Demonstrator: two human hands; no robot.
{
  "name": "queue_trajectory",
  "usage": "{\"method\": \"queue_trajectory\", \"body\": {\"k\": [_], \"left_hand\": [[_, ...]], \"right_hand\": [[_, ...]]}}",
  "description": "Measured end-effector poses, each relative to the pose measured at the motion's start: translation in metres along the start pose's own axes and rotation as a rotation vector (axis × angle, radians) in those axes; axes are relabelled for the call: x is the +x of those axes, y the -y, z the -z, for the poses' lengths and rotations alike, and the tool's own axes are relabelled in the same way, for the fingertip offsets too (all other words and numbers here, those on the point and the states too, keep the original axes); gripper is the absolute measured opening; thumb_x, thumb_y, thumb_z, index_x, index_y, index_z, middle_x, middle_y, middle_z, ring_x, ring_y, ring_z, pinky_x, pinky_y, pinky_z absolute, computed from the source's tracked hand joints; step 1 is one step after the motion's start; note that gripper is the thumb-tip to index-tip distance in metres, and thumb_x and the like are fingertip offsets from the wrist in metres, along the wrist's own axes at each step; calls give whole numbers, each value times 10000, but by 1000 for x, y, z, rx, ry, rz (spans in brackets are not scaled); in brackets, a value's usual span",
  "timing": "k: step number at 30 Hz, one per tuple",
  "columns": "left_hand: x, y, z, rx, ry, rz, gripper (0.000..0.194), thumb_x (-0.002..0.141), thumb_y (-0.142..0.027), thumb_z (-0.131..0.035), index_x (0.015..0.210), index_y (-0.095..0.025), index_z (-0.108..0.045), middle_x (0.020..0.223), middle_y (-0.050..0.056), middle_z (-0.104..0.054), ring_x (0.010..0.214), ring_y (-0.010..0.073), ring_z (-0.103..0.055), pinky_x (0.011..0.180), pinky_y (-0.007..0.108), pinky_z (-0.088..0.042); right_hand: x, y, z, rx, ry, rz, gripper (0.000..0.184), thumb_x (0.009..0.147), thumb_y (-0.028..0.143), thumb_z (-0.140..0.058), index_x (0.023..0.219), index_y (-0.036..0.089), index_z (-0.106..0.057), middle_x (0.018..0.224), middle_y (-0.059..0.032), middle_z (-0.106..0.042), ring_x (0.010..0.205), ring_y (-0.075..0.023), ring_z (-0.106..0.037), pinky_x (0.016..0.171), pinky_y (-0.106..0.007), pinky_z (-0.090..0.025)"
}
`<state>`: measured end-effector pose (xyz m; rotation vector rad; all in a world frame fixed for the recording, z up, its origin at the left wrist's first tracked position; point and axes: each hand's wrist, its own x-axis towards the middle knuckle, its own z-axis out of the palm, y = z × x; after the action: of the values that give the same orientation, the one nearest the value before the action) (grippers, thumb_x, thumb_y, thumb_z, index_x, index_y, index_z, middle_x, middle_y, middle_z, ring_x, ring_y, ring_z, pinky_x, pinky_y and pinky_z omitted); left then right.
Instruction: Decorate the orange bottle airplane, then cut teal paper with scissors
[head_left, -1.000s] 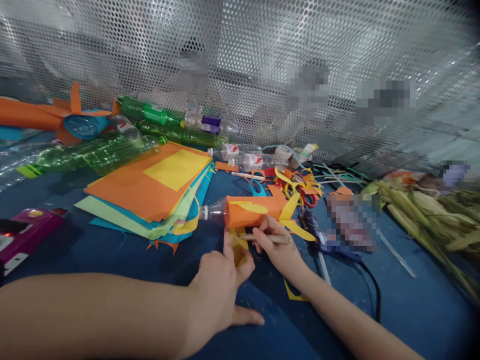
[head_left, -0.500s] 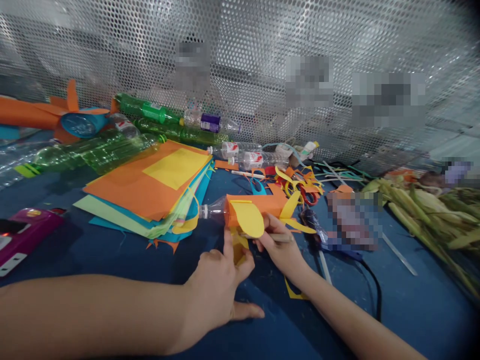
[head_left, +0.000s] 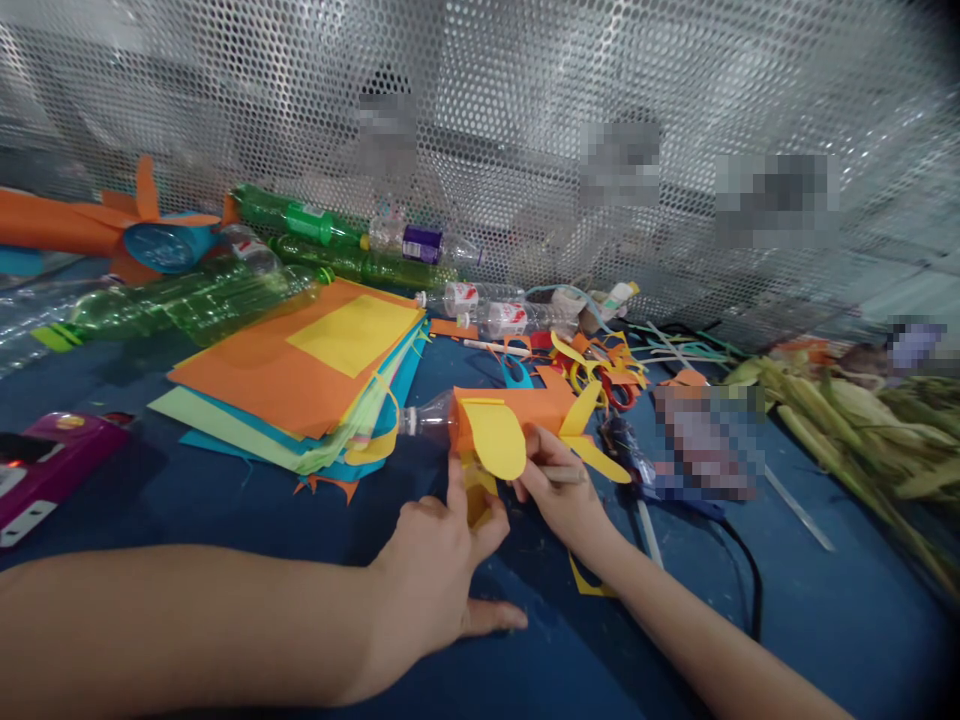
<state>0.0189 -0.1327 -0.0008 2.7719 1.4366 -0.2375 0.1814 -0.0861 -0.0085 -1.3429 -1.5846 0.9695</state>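
Note:
A clear plastic bottle (head_left: 431,418) wrapped in orange paper (head_left: 551,405) lies on its side, with yellow paper fins (head_left: 581,425) at its right end. On its near side a rounded yellow flap (head_left: 495,440) hangs down. My left hand (head_left: 442,560) has its fingers spread, pressing a yellow paper piece (head_left: 480,500) against the table just in front of the bottle. In my right hand (head_left: 559,490) a pen (head_left: 564,474) is gripped; its tip is hidden behind the flap.
Stacked coloured paper (head_left: 277,370) lies left of the bottle. Green bottles (head_left: 157,305) and small clear bottles (head_left: 517,320) line the back. At right are a blue glue gun (head_left: 675,490) with a black cord and dry husks (head_left: 847,420). A magenta device (head_left: 67,470) sits far left.
The yellow flap on the bottle has dropped from lying nearly edge-on to hanging down in front. My right hand has shifted slightly right with the pen; my left hand stays in place.

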Motion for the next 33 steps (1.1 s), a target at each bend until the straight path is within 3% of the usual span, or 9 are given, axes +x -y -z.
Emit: {"method": "queue_trajectory", "body": {"k": [33], "left_hand": [[1, 0, -1, 24, -35, 1, 851, 670, -847, -302, 1310, -291, -377, 1341, 289, -395, 610, 283, -603, 485, 350, -424]], "right_hand": [[0, -3, 0, -72, -12, 24, 175, 810, 247, -492, 664, 230, -397, 439, 79, -491, 411, -103, -477, 458, -218, -379]]}}
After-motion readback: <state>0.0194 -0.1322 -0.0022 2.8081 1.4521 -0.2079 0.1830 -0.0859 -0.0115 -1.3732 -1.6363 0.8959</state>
